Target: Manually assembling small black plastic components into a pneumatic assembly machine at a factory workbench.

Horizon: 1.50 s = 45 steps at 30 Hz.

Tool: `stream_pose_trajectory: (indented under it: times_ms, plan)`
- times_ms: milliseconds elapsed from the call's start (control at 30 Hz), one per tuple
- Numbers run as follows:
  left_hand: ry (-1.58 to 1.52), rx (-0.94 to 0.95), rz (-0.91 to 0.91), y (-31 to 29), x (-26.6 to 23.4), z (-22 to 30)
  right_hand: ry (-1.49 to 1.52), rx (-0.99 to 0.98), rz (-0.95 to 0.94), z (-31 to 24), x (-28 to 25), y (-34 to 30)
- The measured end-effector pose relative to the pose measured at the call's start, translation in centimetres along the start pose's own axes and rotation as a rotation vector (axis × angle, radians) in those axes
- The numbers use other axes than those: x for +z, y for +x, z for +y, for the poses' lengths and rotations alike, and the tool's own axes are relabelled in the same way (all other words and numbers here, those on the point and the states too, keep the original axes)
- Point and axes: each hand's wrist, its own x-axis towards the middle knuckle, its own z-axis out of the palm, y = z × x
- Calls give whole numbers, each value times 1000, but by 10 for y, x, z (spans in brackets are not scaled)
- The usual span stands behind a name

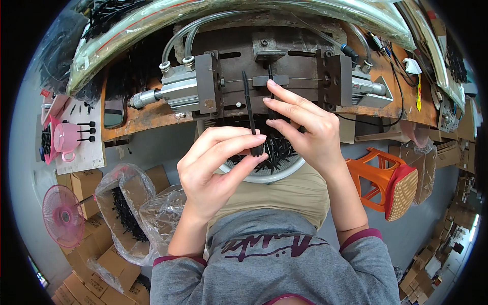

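Head view: the left hand (216, 157) pinches a slim black stick (248, 104) by its near end, over the tub (264, 179); the right hand (311, 122) reaches forward, fingers fanned beside the grey block (260, 81) (whether gripping anything, I cannot tell).

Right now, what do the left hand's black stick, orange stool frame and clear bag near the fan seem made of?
Black stick: perhaps matte plastic, evenly dark; coated metal possible.
Stool frame: likely smooth moulded plastic, evenly coloured, with openings.
Clear bag: probably shiny plastic film, crinkled and transparent.
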Motion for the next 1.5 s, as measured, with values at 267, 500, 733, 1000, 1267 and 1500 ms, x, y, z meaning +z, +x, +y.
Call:
stream_pose_trajectory:
  times_ms: [267, 500, 733, 1000, 1267, 1500]
  plan:
    - [40, 116, -88, 3, -9, 10, -33, 0, -3, -2, -3, 1]
    - [44, 152, -111, 2, -16, 23, 860, 476, -11, -53, -22, 25]
    - [57, 234, -97, -1, -33, 29, 942, 420, -20, -70, -11, 61]
    - [141, 236, 100, -24, -70, 36, 860, -503, 433, -135, -11, 180]
    - [207, 200, 325, -33, -98, 57, 396, -426, 334, -255, 40, 355]
    - [-131, -78, 770, -51, -136, 38, 337, -311, 201, -206, 39, 299]
